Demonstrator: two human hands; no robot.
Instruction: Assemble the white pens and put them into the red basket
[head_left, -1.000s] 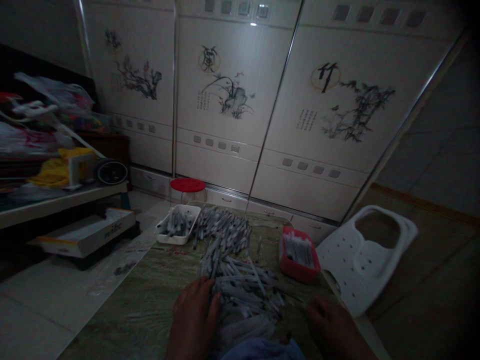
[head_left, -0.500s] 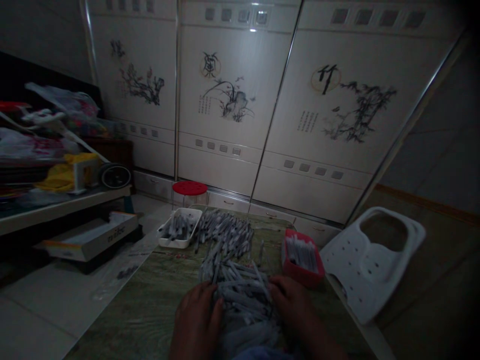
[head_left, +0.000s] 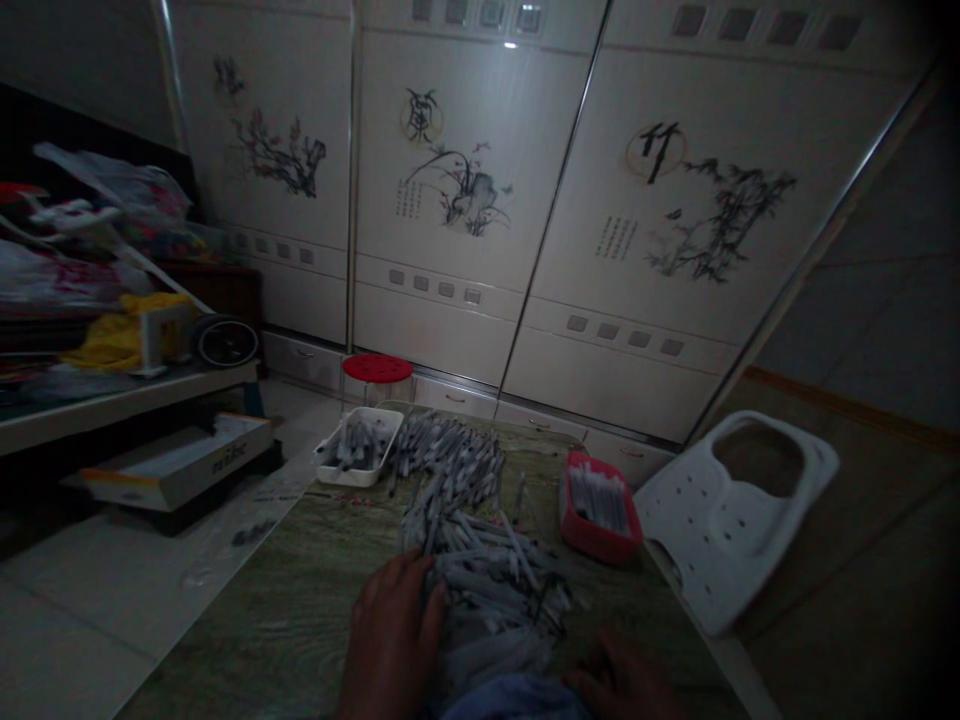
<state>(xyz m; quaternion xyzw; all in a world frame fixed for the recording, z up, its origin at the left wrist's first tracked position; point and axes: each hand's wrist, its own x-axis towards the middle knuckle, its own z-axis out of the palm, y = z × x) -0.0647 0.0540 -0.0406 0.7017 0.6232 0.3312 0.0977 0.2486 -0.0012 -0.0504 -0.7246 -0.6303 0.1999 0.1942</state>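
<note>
A loose pile of thin, translucent grey tubes with dark tips, like pens (head_left: 495,580), covers the middle of the wood-patterned table (head_left: 270,620). My left hand (head_left: 394,630) lies against the pile's left side with fingers stretched and nothing in its grasp. Low and to the right of the pile is my right hand (head_left: 619,675), dim and smeared; its fingers are near a blue cloth (head_left: 517,697) at the table's near edge. Whether it holds anything does not show. Farther back, more tubes (head_left: 450,455) lie heaped, most pointing the same way.
A white tray (head_left: 352,478) of tubes stands at the back left, a red box (head_left: 600,540) of upright-packed tubes at the right. Beyond are a red stool (head_left: 377,368), a white plastic chair (head_left: 720,540), a cardboard box (head_left: 180,465) and a sliding-door wardrobe (head_left: 465,100).
My right hand has left the pile's right side and come back toward the near edge, lower right. My left hand stays at the pile. The camera view has shifted slightly.
</note>
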